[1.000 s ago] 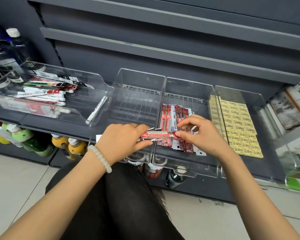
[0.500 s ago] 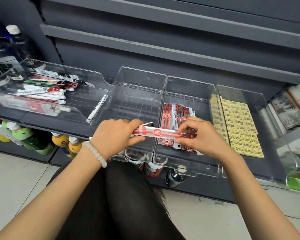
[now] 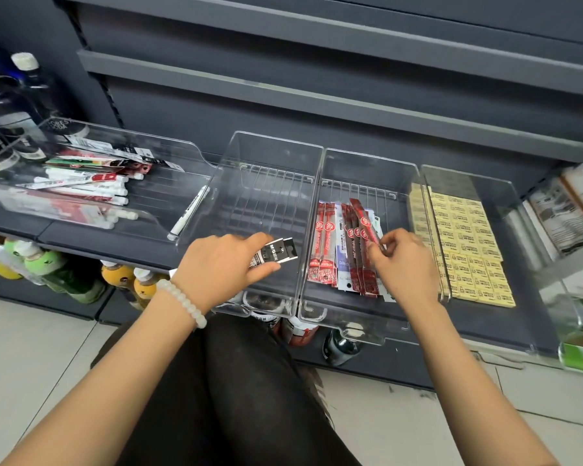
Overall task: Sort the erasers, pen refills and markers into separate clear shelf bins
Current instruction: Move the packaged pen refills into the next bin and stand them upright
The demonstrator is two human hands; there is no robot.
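My left hand (image 3: 224, 265) pinches black refill packs (image 3: 276, 255) over the empty bin (image 3: 270, 153); my right hand (image 3: 404, 260), in the bin right of it, pinches a red refill pack (image 3: 367, 230)

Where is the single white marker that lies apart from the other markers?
In the head view, the white marker lies left of centre, leaning against the right end wall of the leftmost clear bin, beside the empty bin.
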